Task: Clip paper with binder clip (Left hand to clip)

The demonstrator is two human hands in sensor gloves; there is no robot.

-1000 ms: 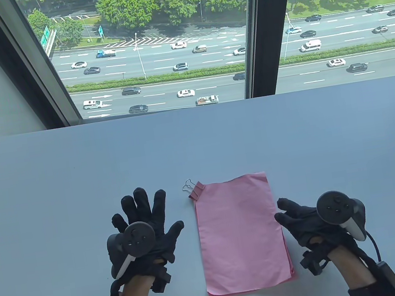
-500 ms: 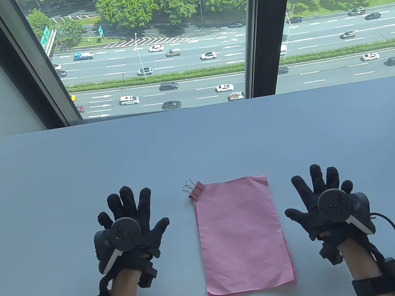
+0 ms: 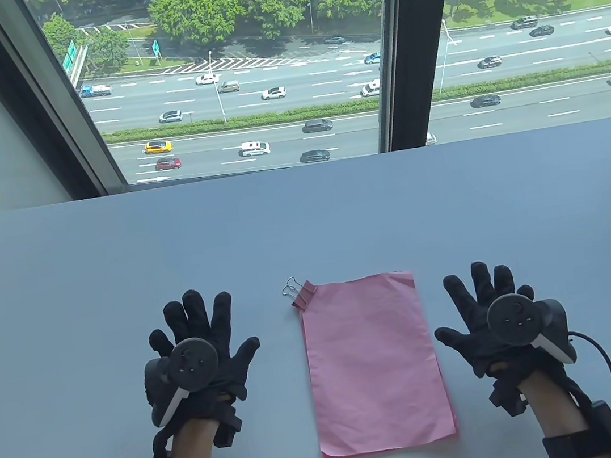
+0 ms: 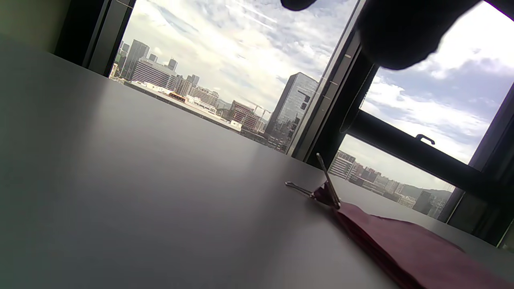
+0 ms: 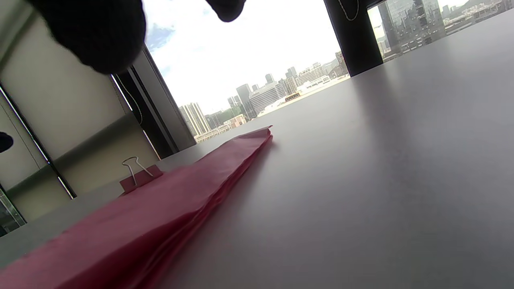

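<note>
A stack of pink paper (image 3: pixel 374 362) lies flat on the table between my hands. A pink binder clip (image 3: pixel 303 295) with wire handles sits on the stack's far left corner. My left hand (image 3: pixel 201 336) rests to the left of the paper, fingers spread, holding nothing. My right hand (image 3: pixel 481 309) rests to the right of it, fingers spread, holding nothing. In the left wrist view the clip (image 4: pixel 327 194) stands on the corner of the paper (image 4: pixel 405 245). In the right wrist view the paper (image 5: pixel 160 212) and the clip (image 5: pixel 140 176) show from the side.
The pale grey table (image 3: pixel 304 223) ends at a window wall with dark frames (image 3: pixel 392 44) at the back. Cables trail from both wrists toward the near edge.
My left hand has moved left, away from the clip. My right hand has turned palm-down with fingers spread, to the right of the paper. The paper and clip have not moved.
</note>
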